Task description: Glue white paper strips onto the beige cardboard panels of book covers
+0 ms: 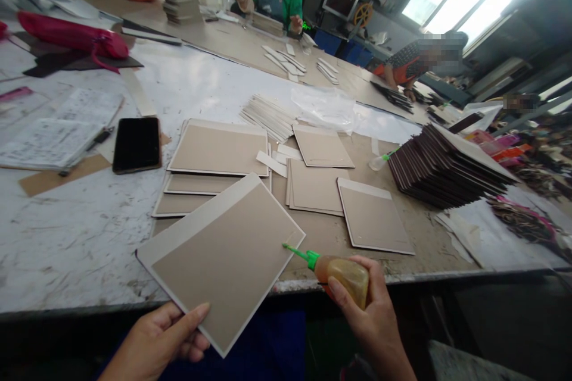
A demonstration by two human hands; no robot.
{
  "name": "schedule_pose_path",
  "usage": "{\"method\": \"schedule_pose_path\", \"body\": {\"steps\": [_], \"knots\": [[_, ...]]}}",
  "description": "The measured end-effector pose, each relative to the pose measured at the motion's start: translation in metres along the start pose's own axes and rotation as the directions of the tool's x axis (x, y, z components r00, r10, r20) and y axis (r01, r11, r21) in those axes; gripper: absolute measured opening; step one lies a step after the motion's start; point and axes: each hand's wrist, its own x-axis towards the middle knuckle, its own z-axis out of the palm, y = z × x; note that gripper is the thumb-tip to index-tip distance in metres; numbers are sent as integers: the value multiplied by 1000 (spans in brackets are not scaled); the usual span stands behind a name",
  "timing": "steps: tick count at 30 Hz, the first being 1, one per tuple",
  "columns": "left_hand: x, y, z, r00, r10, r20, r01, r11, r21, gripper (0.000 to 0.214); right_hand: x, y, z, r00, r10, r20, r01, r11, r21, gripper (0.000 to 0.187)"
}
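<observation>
My left hand [179,333] pinches the lower left edge of a beige panel [223,256] with a pale border, thumb on top, and tilts it over the table's front edge. In my right hand [361,303] is a squeeze bottle [344,277] of amber liquid with a green nozzle. The nozzle's tip is at the panel's right side, close to a thin wet-looking streak; whether it touches cannot be made out. Behind the held panel lies a stack of similar panels [218,149]. More beige panels [319,187] lie to the right, with a single panel [375,214] nearest the front.
A tall stack of dark-edged panels [447,166] stands at right, beside a small green-tipped bottle [379,161]. Pale strips [268,116] lie mid-table. At left are a phone [136,144], papers [67,125] and a pink pouch [74,36]. Two people work across the table.
</observation>
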Motion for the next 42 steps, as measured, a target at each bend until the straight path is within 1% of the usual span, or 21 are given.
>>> {"method": "schedule_pose_path", "body": {"steps": [4, 8, 12, 16, 20, 24, 29, 36, 39, 42], "knots": [[-1, 3, 0, 1000, -5, 23, 5, 1000, -9, 23, -19, -5, 4, 999, -4, 43, 1, 998, 66, 43], [-1, 3, -2, 997, 19, 68, -20, 1000, 4, 28, -36, -5, 6, 995, 1, 95, -8, 997, 73, 44], [-4, 7, -3, 994, 18, 108, -22, 999, 27, 33, -52, -5, 7, 983, 8, 185, -24, 996, 85, 47], [-9, 13, -1, 994, 18, 104, -20, 1000, 23, 31, -63, -5, 9, 965, -37, 259, 25, 998, 51, 47], [-9, 13, -1, 994, 37, 107, -38, 999, 7, 29, -67, -5, 11, 957, -80, 278, 71, 997, 42, 45], [-9, 11, -1, 994, 48, 102, -48, 999, -3, 27, -61, -5, 11, 978, -74, 197, 69, 997, 34, 46], [-9, 11, -1, 991, 72, 110, -70, 997, -19, 28, -45, -5, 5, 991, -94, 98, 98, 994, -43, 45], [-7, 8, -2, 994, 41, 103, -42, 999, 9, 35, -14, 3, 0, 985, -168, 31, 171, 979, -113, 45], [-6, 8, -1, 995, 36, 96, -36, 999, 0, 37, 0, 7, -2, 985, -173, 7, 172, 972, -159, 48], [-6, 7, 0, 994, 42, 100, -41, 999, -8, 34, 6, 6, -4, 985, -175, -2, 172, 970, -170, 48]]}}
